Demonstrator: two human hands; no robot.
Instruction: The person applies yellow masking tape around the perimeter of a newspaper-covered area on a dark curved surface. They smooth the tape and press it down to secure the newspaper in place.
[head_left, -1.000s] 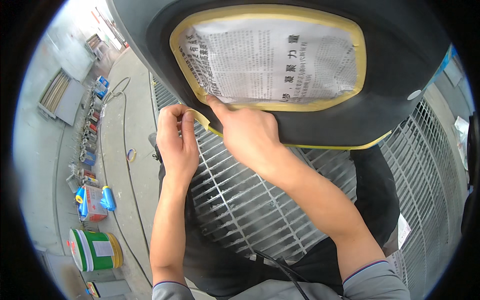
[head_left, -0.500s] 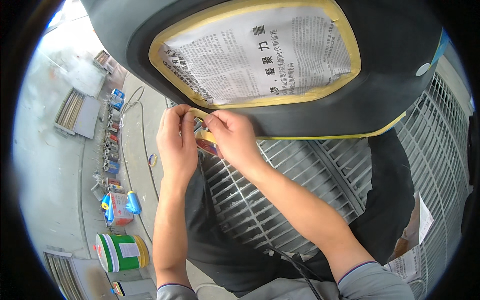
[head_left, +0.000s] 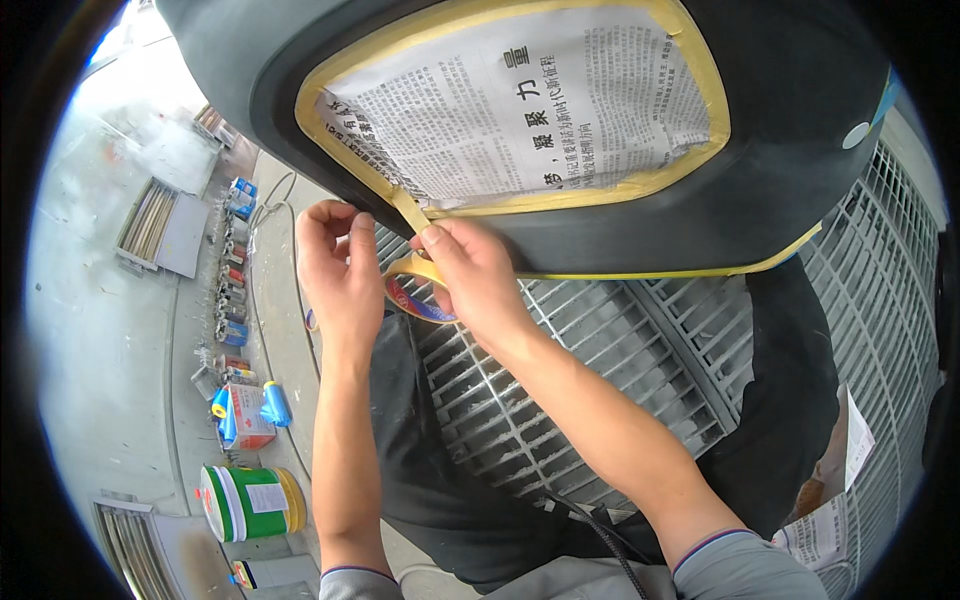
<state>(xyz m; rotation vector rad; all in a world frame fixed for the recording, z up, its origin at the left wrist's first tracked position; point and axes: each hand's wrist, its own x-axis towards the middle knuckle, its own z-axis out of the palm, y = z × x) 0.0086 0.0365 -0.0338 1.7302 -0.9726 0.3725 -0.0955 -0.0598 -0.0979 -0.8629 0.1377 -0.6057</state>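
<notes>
My right hand [head_left: 480, 282] is closed on a roll of masking tape [head_left: 418, 303] with a yellow band and a printed inner core. From its thumb a short tape strip [head_left: 410, 212] rises to the lower left corner of the paper-covered opening. Beside it, my left hand [head_left: 338, 270] has its fingers curled in, thumb and forefinger close together; whatever may be between them is hidden. Both hands are at the lower edge of a large dark grey panel [head_left: 620, 230]. Printed newspaper [head_left: 480, 110] fills the panel's opening, bordered with yellow masking tape [head_left: 570, 198].
Metal floor grating [head_left: 560, 380] lies below the panel, around my dark-trousered legs. Along the left wall stand several cans [head_left: 232, 290], a carton [head_left: 250, 418] with blue film rolls, and a green bucket [head_left: 255, 503]. Loose newspaper [head_left: 820, 535] is at lower right.
My left hand has come off the tape and moved slightly left and down. A strip now stretches from the opening's corner to my right hand, and the roll shows more.
</notes>
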